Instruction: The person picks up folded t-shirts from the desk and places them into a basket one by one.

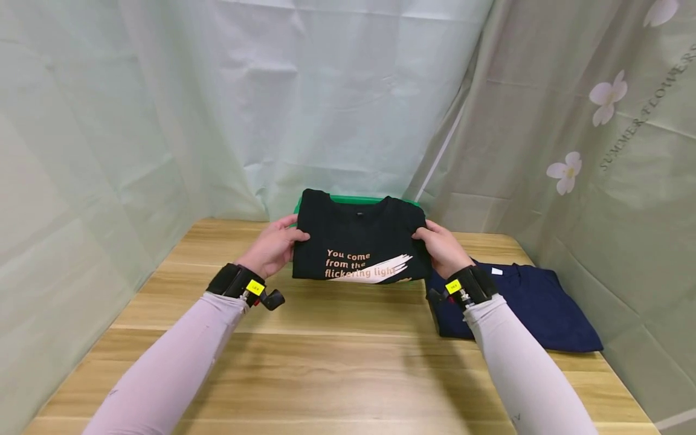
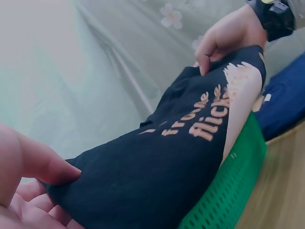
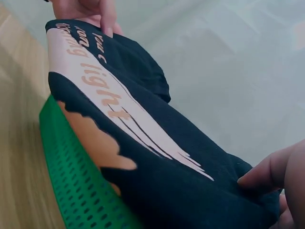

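A folded black T-shirt point(image 1: 359, 235) with tan lettering and a white brush stroke is held up between both hands. My left hand point(image 1: 274, 246) pinches its left edge, thumb on the front and fingers behind, as the left wrist view shows. At the opposite edge my right hand point(image 1: 443, 249) grips the cloth the same way, the thumb point(image 3: 267, 174) pressing on the printed side. Behind and below the shirt is a green perforated basket point(image 3: 71, 176); in the head view only its rim point(image 1: 359, 199) shows above the neckline, the rest being hidden.
A folded navy shirt point(image 1: 538, 308) lies on the right of the wooden table point(image 1: 326, 362), partly behind my right forearm. Pale curtains point(image 1: 348, 109) hang close behind the table and along both sides. Each wrist wears a black strap with a small camera.
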A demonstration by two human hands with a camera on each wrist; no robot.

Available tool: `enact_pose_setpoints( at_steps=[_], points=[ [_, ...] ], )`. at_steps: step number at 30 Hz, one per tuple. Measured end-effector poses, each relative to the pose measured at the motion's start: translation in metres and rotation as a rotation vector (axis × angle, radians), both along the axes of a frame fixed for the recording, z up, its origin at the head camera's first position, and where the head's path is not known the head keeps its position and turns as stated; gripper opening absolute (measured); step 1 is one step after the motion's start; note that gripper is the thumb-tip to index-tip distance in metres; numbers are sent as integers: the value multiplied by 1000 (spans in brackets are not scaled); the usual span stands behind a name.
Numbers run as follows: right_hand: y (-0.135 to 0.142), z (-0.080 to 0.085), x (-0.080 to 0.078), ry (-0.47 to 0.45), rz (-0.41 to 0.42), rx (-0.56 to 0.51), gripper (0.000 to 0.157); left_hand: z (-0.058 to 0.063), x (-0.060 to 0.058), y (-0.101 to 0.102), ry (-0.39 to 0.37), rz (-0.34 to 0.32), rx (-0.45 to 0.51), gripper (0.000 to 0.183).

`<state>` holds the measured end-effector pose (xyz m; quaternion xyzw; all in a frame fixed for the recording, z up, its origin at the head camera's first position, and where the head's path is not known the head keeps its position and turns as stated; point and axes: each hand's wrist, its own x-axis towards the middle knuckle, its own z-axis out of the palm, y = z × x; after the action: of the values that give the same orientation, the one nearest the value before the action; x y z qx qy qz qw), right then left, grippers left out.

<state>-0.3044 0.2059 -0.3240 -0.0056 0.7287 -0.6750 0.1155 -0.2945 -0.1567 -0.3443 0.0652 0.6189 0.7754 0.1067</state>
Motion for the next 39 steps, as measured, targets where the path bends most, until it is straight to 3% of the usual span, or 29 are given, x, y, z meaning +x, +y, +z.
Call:
enact_pose_setpoints(
  at_steps=[9,17,20,24,28,39],
  points=[
    [-12,-3,-29,-33,-128,-28,70,1,-23,7,-61,45,22,73],
    [-17,-3,-42,33,-183,-39,67,4,-42,20,-61,117,99,73],
    [-15,-1,-43,57,-180,-42,68,7,-45,22,-38,148,32,73],
    [-6,1,-40,108,-156,-20,69,9,-41,17,27,208,-142,74],
    [6,0,-35,137,-139,-8,66,7,-34,13,76,224,-189,69],
    [33,-6,-21,193,-164,6,55,3,-6,39,172,61,-187,48]
  ],
)
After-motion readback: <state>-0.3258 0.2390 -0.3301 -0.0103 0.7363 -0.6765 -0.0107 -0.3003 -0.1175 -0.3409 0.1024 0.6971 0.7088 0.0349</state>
